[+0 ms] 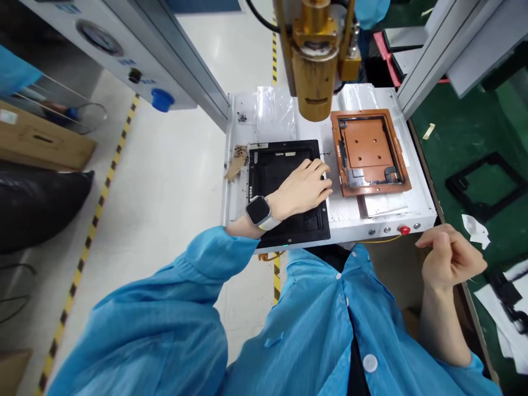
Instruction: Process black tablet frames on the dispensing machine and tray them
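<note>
My left hand (303,188), with a smartwatch (258,210) on its wrist, lies palm down over a black rectangular frame (284,234). Its fingers are bent together at the frame's right edge. A small dark spot shows between them; I cannot tell whether it is a held piece. Off the table's right front corner, my right hand (451,256) is raised with curled fingers, and whatever is inside is hidden. To the right of the black frame, an orange-brown fixture plate (373,148) holds a thin black frame with clear edges.
A brass-coloured press head (315,82) hangs above the white table (342,220). Small dark bits lie on a torn brown scrap (237,163). A red button (405,230) sits on the front edge. Metal posts flank the table. Another black frame (484,184) lies on the green surface.
</note>
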A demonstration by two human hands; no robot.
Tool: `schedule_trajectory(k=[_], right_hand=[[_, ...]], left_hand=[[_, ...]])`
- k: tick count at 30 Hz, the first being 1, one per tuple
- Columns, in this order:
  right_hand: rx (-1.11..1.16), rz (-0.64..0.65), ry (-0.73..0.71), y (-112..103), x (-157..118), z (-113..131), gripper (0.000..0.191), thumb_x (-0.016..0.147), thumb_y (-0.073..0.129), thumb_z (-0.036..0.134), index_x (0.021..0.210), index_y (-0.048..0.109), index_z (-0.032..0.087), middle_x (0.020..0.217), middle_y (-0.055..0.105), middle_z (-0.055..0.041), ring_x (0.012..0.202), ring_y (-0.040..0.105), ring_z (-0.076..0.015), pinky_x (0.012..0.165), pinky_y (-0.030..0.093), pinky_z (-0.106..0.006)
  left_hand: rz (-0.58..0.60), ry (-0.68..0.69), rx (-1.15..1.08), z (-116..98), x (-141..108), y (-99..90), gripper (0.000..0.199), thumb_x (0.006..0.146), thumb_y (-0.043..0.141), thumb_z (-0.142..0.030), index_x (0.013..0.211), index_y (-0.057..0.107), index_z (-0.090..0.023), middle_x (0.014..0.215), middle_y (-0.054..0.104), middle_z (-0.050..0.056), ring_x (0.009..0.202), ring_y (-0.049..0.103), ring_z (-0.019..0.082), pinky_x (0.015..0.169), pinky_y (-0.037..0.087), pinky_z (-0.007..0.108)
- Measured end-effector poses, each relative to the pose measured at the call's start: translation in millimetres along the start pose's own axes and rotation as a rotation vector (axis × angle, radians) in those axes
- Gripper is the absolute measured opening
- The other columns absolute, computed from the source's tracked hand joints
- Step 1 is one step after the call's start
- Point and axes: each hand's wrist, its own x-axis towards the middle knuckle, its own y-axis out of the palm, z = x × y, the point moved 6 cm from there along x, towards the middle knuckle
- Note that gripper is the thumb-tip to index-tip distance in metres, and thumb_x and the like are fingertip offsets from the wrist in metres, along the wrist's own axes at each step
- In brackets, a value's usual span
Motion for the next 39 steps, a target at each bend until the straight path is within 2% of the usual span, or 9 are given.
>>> schedule_trajectory(k=[9, 14, 18, 20, 23, 27, 31, 35, 39], right_hand=[[0.113, 0.323, 0.032, 61, -13, 56, 0.028, 0.108, 0.059, 0.014, 0.081, 0.065, 0.022, 0.07, 0.066, -0.0004, 0.064, 0.061, -0.0164, 0.063, 0.047, -0.035], [-0.153, 0.607, -0.086, 125, -23, 72, 0.024, 0.112, 0.056, 0.021, 0.092, 0.068, 0.021, 0.082, 0.071, -0.0061, 0.082, 0.06, -0.023, 0.078, 0.05, -0.04], [-0.328, 0.972, -0.267, 192, -50, 81, 0.037, 0.116, 0.05, 0.026, 0.143, 0.069, 0.009, 0.126, 0.077, -0.0171, 0.114, 0.062, -0.0316, 0.099, 0.051, -0.047], [-0.374, 1.091, -0.356, 213, -62, 86, 0.043, 0.116, 0.048, 0.02, 0.154, 0.062, 0.006, 0.128, 0.076, -0.0184, 0.117, 0.061, -0.0312, 0.102, 0.05, -0.046], [-0.407, 1.178, -0.396, 229, -65, 89, 0.036, 0.113, 0.049, 0.013, 0.143, 0.07, 0.008, 0.119, 0.075, -0.0173, 0.114, 0.061, -0.03, 0.101, 0.05, -0.044], [-0.382, 1.261, -0.334, 241, -51, 83, 0.018, 0.11, 0.059, 0.014, 0.11, 0.077, 0.011, 0.11, 0.073, -0.016, 0.115, 0.06, -0.0311, 0.103, 0.05, -0.045], [-0.291, 1.271, -0.281, 237, -38, 74, 0.013, 0.107, 0.065, 0.01, 0.104, 0.077, 0.012, 0.106, 0.072, -0.014, 0.112, 0.059, -0.0296, 0.103, 0.049, -0.045], [-0.118, 1.076, -0.224, 196, -14, 74, 0.007, 0.107, 0.072, 0.017, 0.109, 0.077, 0.014, 0.108, 0.073, -0.0119, 0.108, 0.058, -0.028, 0.096, 0.053, -0.043], [0.114, 0.832, -0.258, 138, 17, 95, 0.014, 0.11, 0.068, 0.018, 0.124, 0.073, 0.016, 0.111, 0.073, -0.0093, 0.106, 0.057, -0.0238, 0.09, 0.055, -0.039]], left_hand=[[-0.046, 0.056, 0.055, -3, 1, 4.0, 0.026, 0.11, 0.055, -0.027, 0.109, 0.078, -0.015, 0.138, 0.07, 0.02, 0.136, 0.061, 0.036, 0.12, 0.052, 0.057], [-0.138, -0.002, -0.128, 14, -6, -68.5, 0.022, 0.107, 0.054, -0.026, 0.093, 0.07, -0.02, 0.105, 0.074, 0.01, 0.113, 0.069, 0.029, 0.11, 0.056, 0.048], [-0.195, -0.249, -0.093, 38, -31, -142.7, 0.036, 0.107, 0.058, -0.04, 0.079, 0.067, -0.02, 0.077, 0.065, 0.001, 0.074, 0.062, 0.018, 0.082, 0.052, 0.035], [-0.222, -0.37, -0.097, 45, -46, -163.8, 0.045, 0.107, 0.058, -0.049, 0.076, 0.069, -0.019, 0.07, 0.064, -0.001, 0.063, 0.056, 0.014, 0.076, 0.046, 0.032], [-0.23, -0.422, -0.181, 46, -64, -171.3, 0.043, 0.106, 0.062, -0.051, 0.076, 0.072, -0.022, 0.064, 0.068, -0.003, 0.056, 0.055, 0.013, 0.076, 0.046, 0.033], [-0.274, -0.482, -0.269, 47, -81, -169.6, 0.041, 0.106, 0.063, -0.047, 0.073, 0.069, -0.024, 0.06, 0.07, -0.002, 0.054, 0.059, 0.016, 0.073, 0.048, 0.035], [-0.366, -0.593, -0.307, 55, -98, -171.8, 0.03, 0.104, 0.066, -0.045, 0.083, 0.072, -0.025, 0.061, 0.071, -0.002, 0.05, 0.056, 0.014, 0.059, 0.042, 0.035], [-0.515, -0.658, -0.386, 64, -117, -174.3, 0.025, 0.101, 0.072, -0.044, 0.106, 0.076, -0.02, 0.059, 0.07, -0.004, 0.046, 0.054, 0.012, 0.054, 0.041, 0.031], [-0.58, -0.688, -0.452, 70, -126, -171.8, 0.048, 0.1, 0.077, -0.04, 0.141, 0.068, -0.017, 0.063, 0.072, -0.006, 0.048, 0.054, 0.013, 0.053, 0.043, 0.031]])
